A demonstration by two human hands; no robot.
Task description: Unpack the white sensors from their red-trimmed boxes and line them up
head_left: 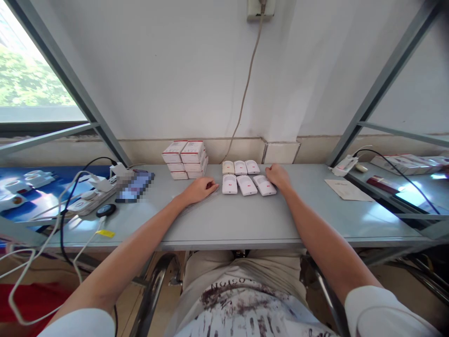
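Several small white plastic devices (246,187), each with a red mark, lie in two rows on the grey table; the back-left device (228,167) looks yellower. Left of them rests my left hand (201,189), its fingers curled in and nothing showing in them. A thin transparent strip or film (201,202) lies beside its wrist and forearm. My right hand (278,176) is closed in a loose fist on the tabletop, close against the right end of the rows. Its fingertips are mostly hidden. Behind my left hand stand stacked white boxes with red edges (184,159).
On the left are a phone (136,186), a power strip (91,196) with plugs and cables, and a black round gadget (105,210). A paper sheet (348,190) lies at right. Metal frame posts (382,79) flank the table (242,224); a wall stands behind.
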